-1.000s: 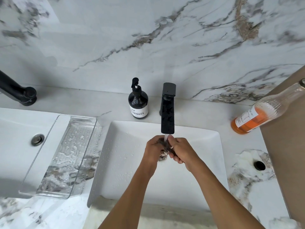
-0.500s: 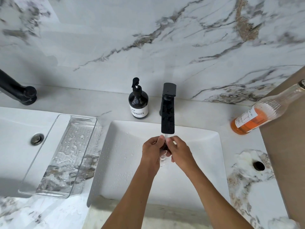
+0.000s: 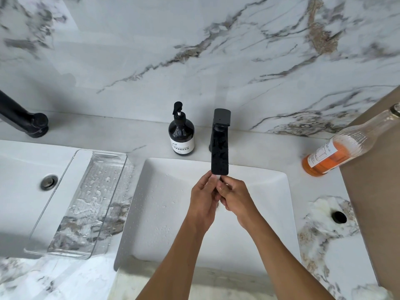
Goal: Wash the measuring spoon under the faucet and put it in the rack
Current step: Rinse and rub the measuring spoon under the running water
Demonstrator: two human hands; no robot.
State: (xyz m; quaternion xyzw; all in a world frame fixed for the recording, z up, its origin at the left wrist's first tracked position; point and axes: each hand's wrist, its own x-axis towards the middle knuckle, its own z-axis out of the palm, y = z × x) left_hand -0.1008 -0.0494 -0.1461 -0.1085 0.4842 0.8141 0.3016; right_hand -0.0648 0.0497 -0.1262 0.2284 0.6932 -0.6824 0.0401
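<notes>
Both my hands meet under the spout of the black faucet, above the white sink basin. The measuring spoon is almost wholly hidden between them; only a dark sliver shows at my fingertips, right under the thin stream of water. My left hand pinches it from the left with fingers reaching up to the spout. My right hand curls round it from the right. The clear plastic rack, wet with droplets, sits left of the basin.
A black soap pump bottle stands behind the basin, left of the faucet. At the right a glass bottle of orange liquid stands beside a brown surface. A second sink with a drain and another black faucet are at far left.
Both hands have risen closer to the spout and drawn tighter together. The spoon, partly visible a second ago, is now nearly covered by my fingers.
</notes>
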